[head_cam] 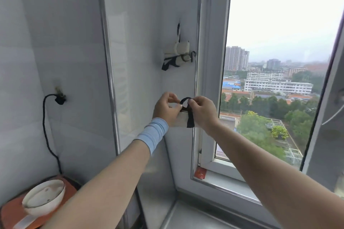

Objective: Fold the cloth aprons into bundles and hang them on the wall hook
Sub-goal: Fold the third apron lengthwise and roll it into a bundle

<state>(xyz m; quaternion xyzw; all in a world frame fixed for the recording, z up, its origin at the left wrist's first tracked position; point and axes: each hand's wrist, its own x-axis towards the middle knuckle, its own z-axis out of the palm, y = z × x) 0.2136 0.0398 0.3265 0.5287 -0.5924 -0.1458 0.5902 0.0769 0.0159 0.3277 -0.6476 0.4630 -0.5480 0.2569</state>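
A folded cream apron bundle (pixel 181 120) with a black strap is held up in front of the wall between both hands. My left hand (pixel 165 107) grips its left side and pinches the strap. My right hand (pixel 202 110) pinches the black strap loop (pixel 185 99) that arches over the bundle. Higher on the wall, two rolled cream apron bundles (pixel 177 54) with black straps hang from a wall hook (pixel 179 22). My left wrist wears a light blue band.
A window (pixel 279 72) with a metal frame fills the right side, with a sill (pixel 214 182) below. A black cable (pixel 46 126) hangs from a wall plug at left. A white bowl (pixel 43 196) sits on an orange appliance at bottom left.
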